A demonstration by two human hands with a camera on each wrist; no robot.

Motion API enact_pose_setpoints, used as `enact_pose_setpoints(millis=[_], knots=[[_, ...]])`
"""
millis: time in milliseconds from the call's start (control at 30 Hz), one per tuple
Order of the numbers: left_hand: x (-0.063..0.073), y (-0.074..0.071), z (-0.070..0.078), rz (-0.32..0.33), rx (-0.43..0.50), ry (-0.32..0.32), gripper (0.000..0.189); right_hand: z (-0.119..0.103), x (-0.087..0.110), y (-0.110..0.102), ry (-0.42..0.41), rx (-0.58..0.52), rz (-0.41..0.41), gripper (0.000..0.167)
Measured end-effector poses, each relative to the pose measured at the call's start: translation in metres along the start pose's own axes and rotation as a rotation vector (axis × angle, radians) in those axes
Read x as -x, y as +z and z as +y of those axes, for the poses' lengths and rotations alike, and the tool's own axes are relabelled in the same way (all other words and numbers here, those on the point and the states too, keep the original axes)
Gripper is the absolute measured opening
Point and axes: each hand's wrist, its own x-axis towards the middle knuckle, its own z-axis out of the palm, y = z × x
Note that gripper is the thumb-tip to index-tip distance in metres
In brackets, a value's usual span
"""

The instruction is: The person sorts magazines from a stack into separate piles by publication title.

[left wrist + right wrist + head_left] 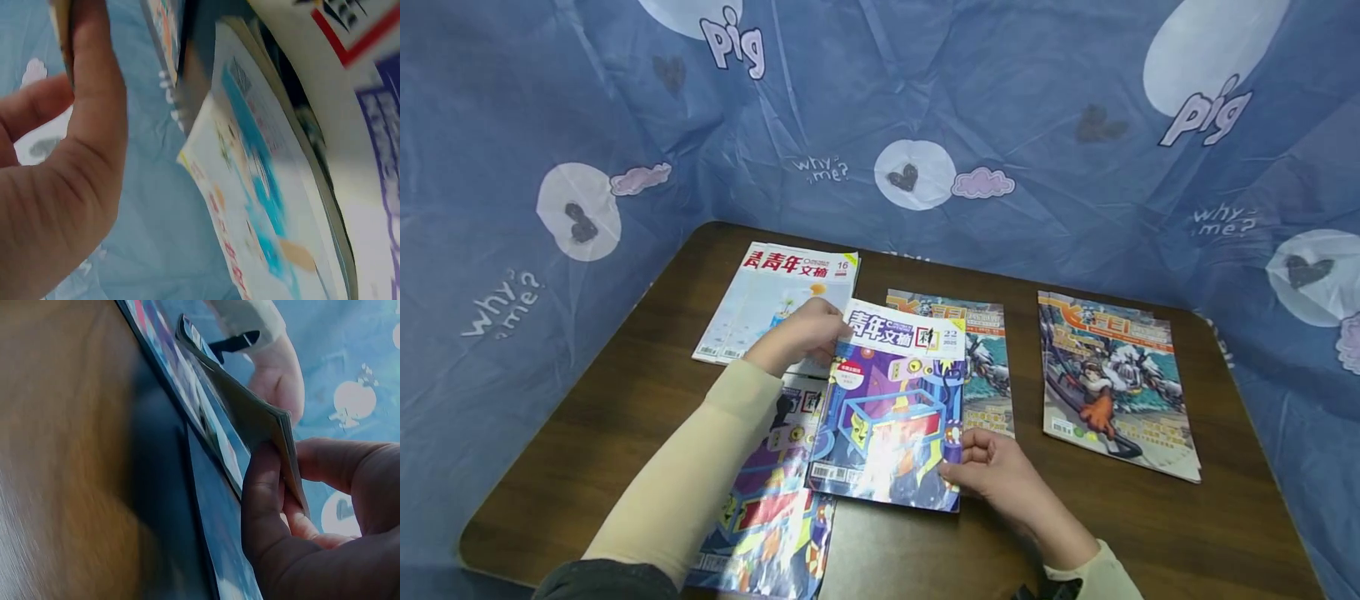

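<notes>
Both hands hold a purple magazine point(891, 400) raised and tilted above the middle of the table. My left hand point(805, 333) grips its upper left edge, the thumb at the cover. At the lower right edge my right hand point(1003, 475) pinches it; the right wrist view shows thumb and fingers on either side of the magazine's thick edge point(284, 434). Beneath and to the left lies another purple magazine point(771, 517), partly covered. Pale blue magazines point(748, 304) lie overlapping behind my left hand. The held magazine partly hides an orange-titled magazine point(992, 367).
Farther right, a stack of orange-titled magazines point(1116, 387) lies on the dark wooden table point(1232, 492). A blue patterned cloth point(1037, 83) hangs around the table's back and sides.
</notes>
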Motion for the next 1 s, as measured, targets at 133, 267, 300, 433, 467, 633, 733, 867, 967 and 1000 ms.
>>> enact_pose_setpoints(millis=[133,267,300,433,467,633,733,867,967,1000], knots=[[0.007,-0.015,-0.007,-0.061,-0.003,0.001,0.015,0.002,0.002,0.011,0.013,-0.019,-0.052,0.025],[0.015,-0.028,-0.013,-0.09,-0.039,0.016,0.013,0.003,0.003,0.023,0.038,-0.052,-0.086,0.025],[0.017,-0.03,-0.014,-0.096,-0.054,0.021,0.018,0.004,0.003,0.027,0.045,-0.062,-0.091,0.025],[0.024,-0.04,-0.021,-0.137,-0.117,0.032,0.032,0.007,0.005,0.04,0.069,-0.08,-0.127,0.025],[0.026,-0.043,-0.023,-0.148,-0.13,0.028,0.03,0.008,0.005,0.043,0.072,-0.08,-0.137,0.025],[0.034,-0.055,-0.034,-0.204,-0.188,-0.001,0.016,0.013,0.006,0.057,0.079,-0.096,-0.185,0.024],[0.037,-0.06,-0.04,-0.239,-0.206,0.006,0.012,0.016,0.007,0.065,0.076,-0.115,-0.208,0.023],[0.044,-0.067,-0.049,-0.281,-0.226,-0.003,0.013,0.02,0.009,0.076,0.095,-0.122,-0.245,0.022],[0.049,-0.073,-0.056,-0.326,-0.224,-0.041,0.019,0.023,0.011,0.084,0.121,-0.106,-0.265,0.021],[0.05,-0.075,-0.058,-0.336,-0.22,-0.057,0.02,0.024,0.011,0.087,0.127,-0.099,-0.264,0.021]])
